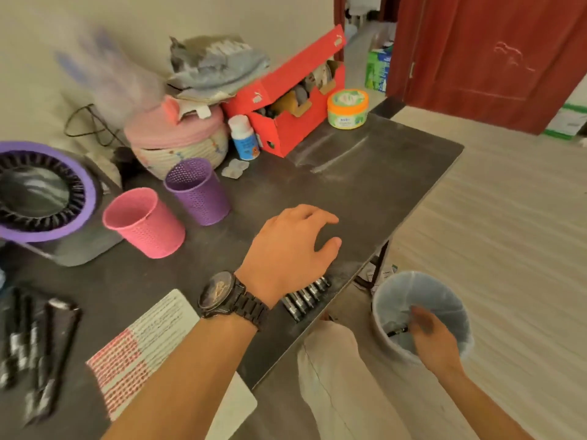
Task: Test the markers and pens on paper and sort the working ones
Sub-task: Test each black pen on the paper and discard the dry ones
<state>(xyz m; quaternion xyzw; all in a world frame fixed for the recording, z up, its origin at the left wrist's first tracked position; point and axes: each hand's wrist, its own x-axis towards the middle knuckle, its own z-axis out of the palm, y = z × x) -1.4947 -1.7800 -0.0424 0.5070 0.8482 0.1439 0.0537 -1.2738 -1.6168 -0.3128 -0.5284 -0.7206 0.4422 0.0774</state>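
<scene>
My left hand point(292, 249), a dark watch on its wrist, hovers over the dark table point(365, 185) with fingers relaxed and spread, holding nothing. Just beneath its heel a row of several black markers point(306, 298) lies by the table's front edge. My right hand point(435, 338) is blurred over the grey waste bin point(378, 312) on the floor, fingers pointing down. A black marker point(397, 331) lies inside the bin just left of those fingers. The test paper point(143, 344), covered in red and black scribbles, lies under my left forearm. More black markers point(35, 344) lie at the far left.
An empty pink mesh cup point(146, 222) and a purple mesh cup point(198, 190) stand at mid-table. Behind them are a purple-rimmed fan point(47, 192), a pink-lidded basket point(178, 138), a red shoebox point(286, 103), a small bottle point(244, 138) and an orange-lidded jar point(347, 109).
</scene>
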